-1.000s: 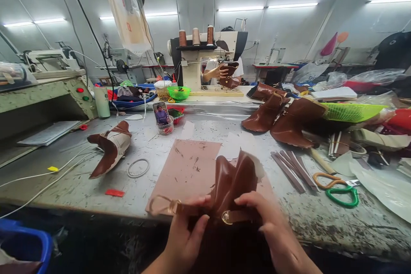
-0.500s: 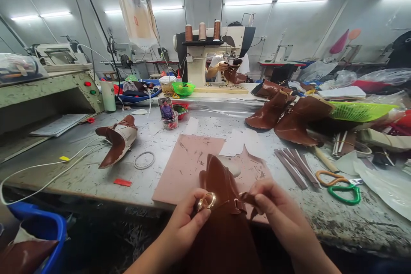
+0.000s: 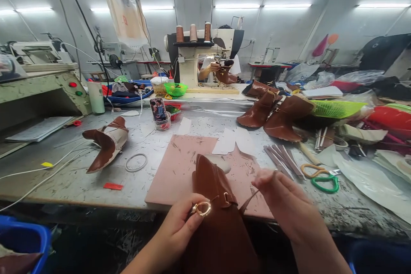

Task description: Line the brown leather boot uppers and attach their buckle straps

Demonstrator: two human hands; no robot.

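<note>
A brown leather boot shaft (image 3: 213, 180) points up from the bottom edge and rests against the pink cutting board. A small strap with a gold metal loop (image 3: 226, 198) crosses its right side. My left hand (image 3: 183, 224) pinches a gold buckle (image 3: 203, 209) between thumb and forefinger, at the left side of the shaft. Right of the boot, my right hand (image 3: 282, 203) has its fingers closed on the end of a thin brown leather strap (image 3: 248, 200). That strap slants down to the boot's right edge, where its lower end is hidden.
The pink board (image 3: 176, 158) lies under white paper scraps (image 3: 226, 140). Brown boots (image 3: 285, 117), scissors (image 3: 324, 183) and leather strips (image 3: 282, 158) sit right; another boot piece (image 3: 109, 143) lies left. Behind, a co-worker's hand (image 3: 212, 67) works at a sewing machine (image 3: 189, 62).
My right hand has moved up and away from the boot, drawing the brown strap out longer. My left hand keeps the buckle. The whole scene has shifted left in view.
</note>
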